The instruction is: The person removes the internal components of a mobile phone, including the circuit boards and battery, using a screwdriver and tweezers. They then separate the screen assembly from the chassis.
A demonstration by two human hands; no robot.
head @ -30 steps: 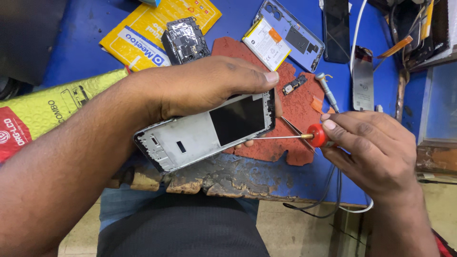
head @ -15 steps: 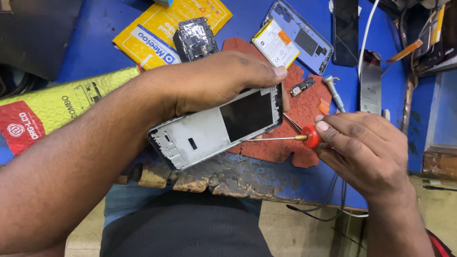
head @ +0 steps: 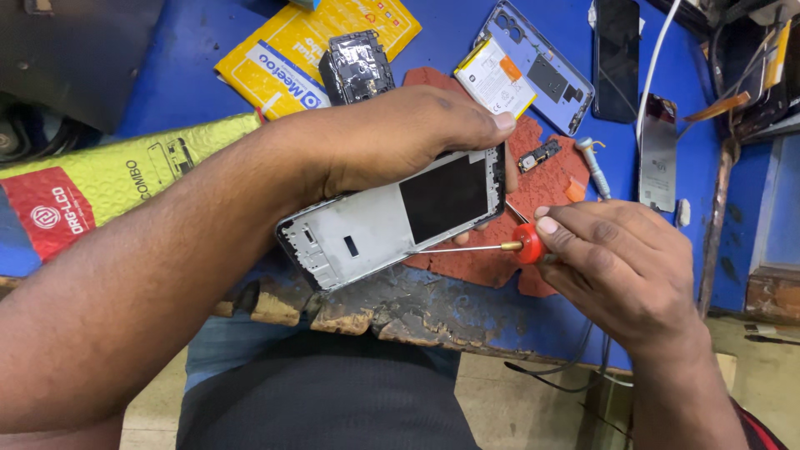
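My left hand (head: 400, 137) grips an opened phone frame (head: 392, 221) from above, holding it tilted over the worn front edge of the blue bench. The frame shows a grey metal plate and a black rectangle inside. My right hand (head: 617, 262) pinches a thin screwdriver with a red handle (head: 528, 247); its metal shaft points left and the tip touches the frame's lower edge. A red-brown mat (head: 542, 179) lies under both.
On the blue bench (head: 192, 50) lie a phone back cover with battery (head: 523, 71), a dark phone (head: 617, 58), a black inner part (head: 357, 62), yellow padded envelopes (head: 317, 42), a second screwdriver (head: 593, 167), a white cable (head: 658, 50) and a green-yellow pouch (head: 108, 179).
The view shifted slightly. Both hands keep their grips; the screwdriver stays against the frame's lower edge.
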